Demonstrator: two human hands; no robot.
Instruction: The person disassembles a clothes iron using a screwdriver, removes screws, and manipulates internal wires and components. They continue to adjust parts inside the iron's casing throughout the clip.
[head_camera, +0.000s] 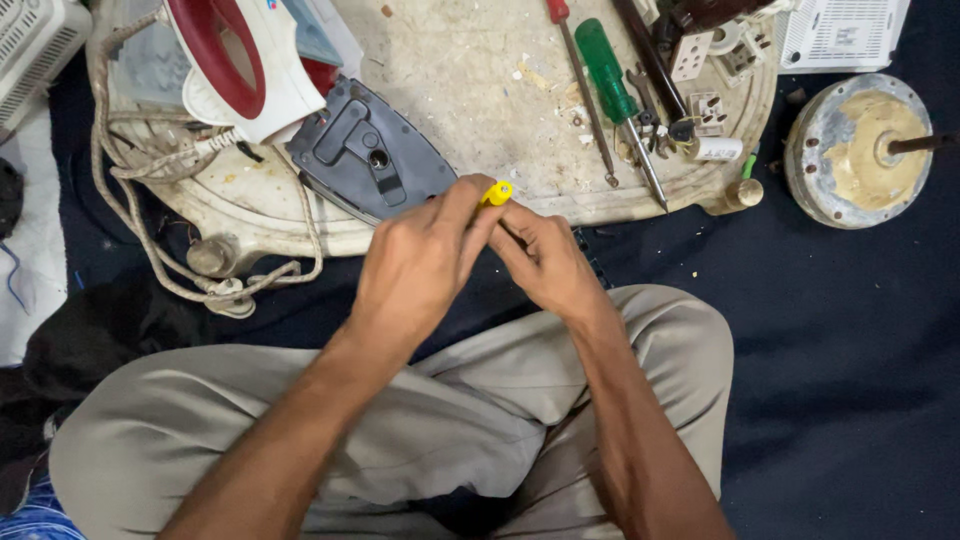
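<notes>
My left hand (420, 265) and my right hand (545, 262) meet in front of me, above my crossed legs. Both pinch a small yellow tool (496, 193), of which only the yellow tip shows between the fingertips. Just beyond the hands a dark grey iron base (365, 155) lies on a worn white tray (450, 60). The iron's white and maroon upper shell (240, 60) rests at the tray's back left.
A green-handled screwdriver (610, 75), a red-handled screwdriver (580, 80), a spanner and white sockets lie on the tray's right side. A braided cord (150, 190) loops off the left edge. A round motor (865, 150) sits on the dark cloth at right.
</notes>
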